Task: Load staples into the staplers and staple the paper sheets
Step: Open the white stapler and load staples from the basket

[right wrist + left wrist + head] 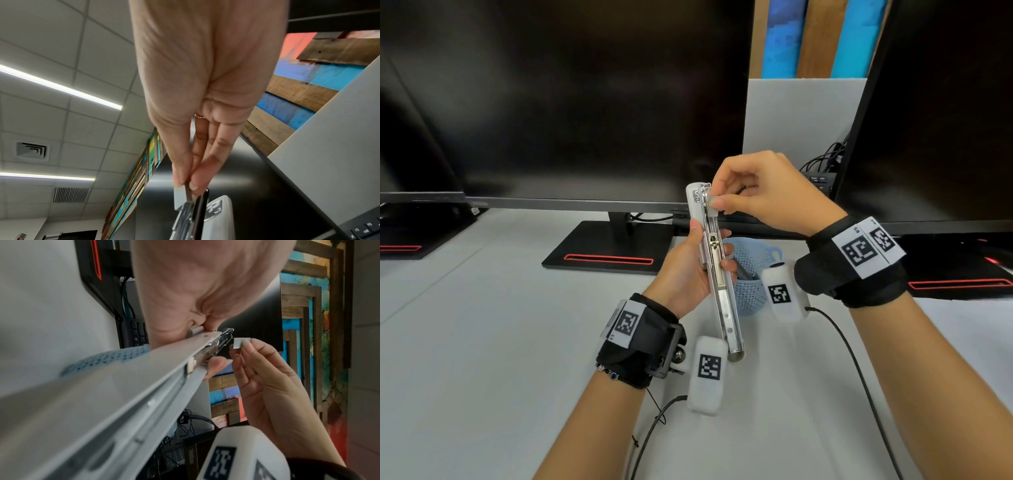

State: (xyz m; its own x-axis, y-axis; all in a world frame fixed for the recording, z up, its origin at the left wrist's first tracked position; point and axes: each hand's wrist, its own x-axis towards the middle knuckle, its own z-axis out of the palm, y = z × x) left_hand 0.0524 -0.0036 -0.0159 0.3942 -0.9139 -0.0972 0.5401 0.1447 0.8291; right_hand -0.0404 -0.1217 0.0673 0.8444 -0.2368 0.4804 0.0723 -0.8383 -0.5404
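The opened stapler (714, 263) is gripped by the left hand (685, 274); a staple strip (713, 201) is pinched at its far end by the right hand (767, 195).

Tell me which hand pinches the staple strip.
The right hand pinches the staple strip; the left hand grips the opened stapler.

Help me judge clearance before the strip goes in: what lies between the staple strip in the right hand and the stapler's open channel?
Nothing: in the left wrist view a bare gap separates the staple strip from the stapler tip.
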